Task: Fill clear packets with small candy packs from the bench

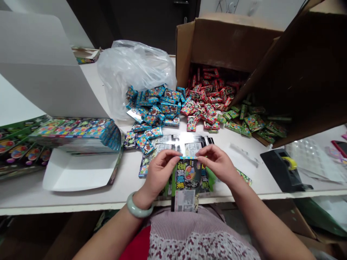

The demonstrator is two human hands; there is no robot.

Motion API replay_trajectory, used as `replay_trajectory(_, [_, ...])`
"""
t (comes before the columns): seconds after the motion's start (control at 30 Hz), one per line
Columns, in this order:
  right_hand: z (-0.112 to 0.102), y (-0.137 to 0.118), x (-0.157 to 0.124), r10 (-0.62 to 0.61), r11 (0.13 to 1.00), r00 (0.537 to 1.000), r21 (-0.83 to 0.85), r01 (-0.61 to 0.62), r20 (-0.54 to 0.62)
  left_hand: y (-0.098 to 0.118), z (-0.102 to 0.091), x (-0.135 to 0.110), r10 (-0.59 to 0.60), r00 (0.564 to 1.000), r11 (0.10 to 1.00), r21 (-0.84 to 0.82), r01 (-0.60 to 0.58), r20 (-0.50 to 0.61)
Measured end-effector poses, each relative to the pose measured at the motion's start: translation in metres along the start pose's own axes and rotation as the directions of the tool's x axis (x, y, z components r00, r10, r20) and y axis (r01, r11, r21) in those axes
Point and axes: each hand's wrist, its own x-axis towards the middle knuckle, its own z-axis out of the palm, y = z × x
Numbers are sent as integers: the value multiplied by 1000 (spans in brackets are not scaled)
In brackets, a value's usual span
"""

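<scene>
My left hand [163, 168] and my right hand [219, 163] pinch the two upper corners of a flat black candy packet [187, 177] with bright lettering and a round multicoloured picture. A narrow blue strip [189, 157] runs along its top edge between my fingertips; whether it belongs to the packet I cannot tell. The packet's lower end, with a grey printed panel, hangs past the table's front edge. Under and behind my hands lie more black printed packets [165, 140], partly covered.
Small blue candy boxes [169, 108] spill from a clear plastic bag [135, 65]. Red boxes [208, 108] and green boxes [255, 122] lie by a cardboard carton [222, 43]. A white display box [81, 173] stands left, beside stacked packets [73, 130]; a tape dispenser [282, 171] sits right.
</scene>
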Motion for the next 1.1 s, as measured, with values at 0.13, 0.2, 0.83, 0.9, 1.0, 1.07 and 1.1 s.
replay_trajectory(0.13, [0, -5, 1, -33, 998, 998, -60, 36, 46, 4, -2, 0, -6, 1000, 1000, -15, 7, 20])
replay_trajectory(0.2, [1, -8, 0, -88, 988, 992, -118, 98, 88, 7, -4, 0, 35, 997, 999, 9, -36, 75])
replay_trajectory(0.83, [-3, -28, 0, -67, 960, 962, -244, 134, 265, 22, -17, 9, 74, 947, 993, 61, -98, 312])
replay_trajectory(0.9, [-3, -23, -6, -188, 919, 942, -289, 268, 277, 18, -21, 5, 132, 929, 981, 90, -173, 346])
replay_trajectory(1.0, [3, -10, -15, -322, 863, 918, -328, 385, 230, 10, -22, -2, 170, 926, 971, 104, -216, 337])
replay_trajectory(1.07, [8, -1, -19, -375, 847, 912, -338, 410, 166, 5, -20, -5, 137, 953, 979, 109, -171, 270])
replay_trajectory(1.1, [10, 1, -19, -390, 845, 911, -341, 413, 138, 4, -19, -6, 120, 963, 982, 116, -152, 242])
